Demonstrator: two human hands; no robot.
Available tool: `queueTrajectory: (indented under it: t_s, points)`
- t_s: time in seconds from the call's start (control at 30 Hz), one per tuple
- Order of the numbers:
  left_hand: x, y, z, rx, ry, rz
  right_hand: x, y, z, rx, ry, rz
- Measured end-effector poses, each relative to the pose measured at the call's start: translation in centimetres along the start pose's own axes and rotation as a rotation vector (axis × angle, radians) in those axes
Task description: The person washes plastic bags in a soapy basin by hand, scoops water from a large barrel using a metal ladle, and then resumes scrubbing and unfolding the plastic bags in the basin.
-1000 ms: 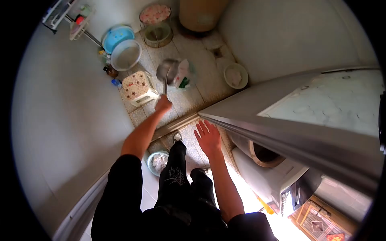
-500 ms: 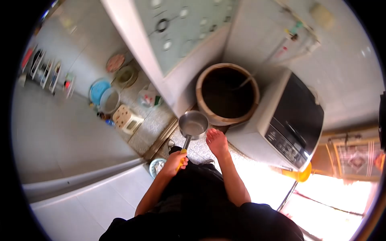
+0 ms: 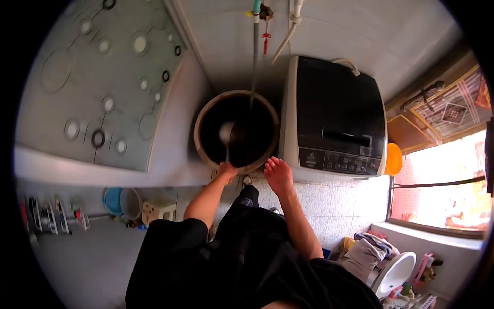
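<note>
My left hand is closed around the handle of the metal dipper, knuckles at the near rim of the big round jar. Dipper bowl is inside the jar mouth, left of centre, motion-blurred; can't tell how full it is. Jar interior is very dark, so can't read the level either. My right hand is free, fingers loosely extended and a bit curled, just beside the jar's near right side and close to the front left corner of the washing machine. Can't tell if it touches either. Grey pipe runs down the wall into the jar mouth; red tassel hangs right next to it. Washer lid is down, control panel facing me. Orange basin sits off the washer's right side, by the window. Patterned glass panel is on the jar's left. Lower left, well apart: blue basin and stool. White sink is lower right.
</note>
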State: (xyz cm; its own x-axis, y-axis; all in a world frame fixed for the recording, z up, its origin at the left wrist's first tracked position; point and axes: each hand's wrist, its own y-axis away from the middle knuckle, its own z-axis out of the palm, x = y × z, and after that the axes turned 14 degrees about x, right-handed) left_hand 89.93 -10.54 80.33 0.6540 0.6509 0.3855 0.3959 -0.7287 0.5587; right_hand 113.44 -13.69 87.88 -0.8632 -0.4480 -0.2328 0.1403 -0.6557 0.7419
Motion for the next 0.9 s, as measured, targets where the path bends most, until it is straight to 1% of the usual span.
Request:
queueTrajectory:
  t_s: [0.03, 0.1, 0.23, 0.3, 0.33, 0.4, 0.43, 0.5, 0.53, 0.6, 0.63, 0.67, 0.7, 0.73, 0.83, 0.87, 0.9]
  points:
    - [-0.3, -1.7, 1.4, 0.121, -0.120, -0.148, -0.2, -1.1, 0.5, 0.011, 0.004, -0.016]
    - [-1.1, -3.6, 1.6, 0.170, -0.343, 0.028, -0.3, -2.7, 1.2, 0.039, -0.017, -0.029]
    - [0.0, -6.6, 2.6, 0.086, -0.356, 0.009, 0.4, -5.1, 2.0, 0.116, 0.002, -0.010]
    - [-0.5, -8.9, 3.8, -0.205, -0.369, 0.114, 0.3, -6.2, 2.6, 0.154, 0.015, 0.007]
    - [-1.1, -9.9, 4.7, -0.220, -0.365, 0.109, 0.4, -6.4, 2.7, 0.162, 0.019, 0.006]
    - [-1.9, -11.2, 5.9, -0.523, -0.065, 0.056, 0.1, -7.0, 2.9, 0.178, 0.033, 0.013]
    - [-2.8, -11.3, 6.3, -0.529, -0.062, 0.048, -0.2, -7.4, 3.1, 0.162, 0.056, 0.003]
    - [-2.9, -9.8, 4.7, -0.650, 0.770, -0.482, -0.5, -7.4, 3.0, 0.142, 0.084, -0.002]
    - [-2.6, -9.0, 3.7, -0.645, 0.780, -0.478, -0.9, -7.6, 3.2, 0.125, 0.080, -0.004]
    - [-2.5, -5.7, 1.4, -0.653, 0.840, -0.401, -1.5, -7.7, 3.2, 0.098, 0.086, 0.001]
    - [-2.8, -4.0, 0.4, -0.651, 0.868, -0.363, -1.6, -8.0, 3.0, 0.050, 0.080, -0.003]
    - [-3.0, -2.3, -0.3, -0.634, 0.876, -0.362, -1.6, -8.1, 2.9, 0.000, 0.072, -0.003]
    - [-3.2, -0.7, -0.8, -0.642, 0.963, -0.364, -1.4, -8.0, 2.9, -0.017, 0.076, 0.009]
    - [-3.3, 1.0, -1.3, -0.649, 1.051, -0.362, -1.3, -7.8, 2.8, -0.020, 0.106, 0.011]
    - [-3.4, 7.8, -2.7, -0.543, 1.076, -0.297, -1.0, -6.2, 1.9, -0.027, 0.202, 0.060]
    - [-4.1, 9.5, -2.4, -0.555, 1.097, -0.257, -0.9, -5.4, 1.5, -0.018, 0.263, 0.098]
    - [-4.3, 11.8, -2.2, -0.534, 1.124, -0.263, -0.9, -4.6, 0.8, -0.029, 0.289, 0.116]
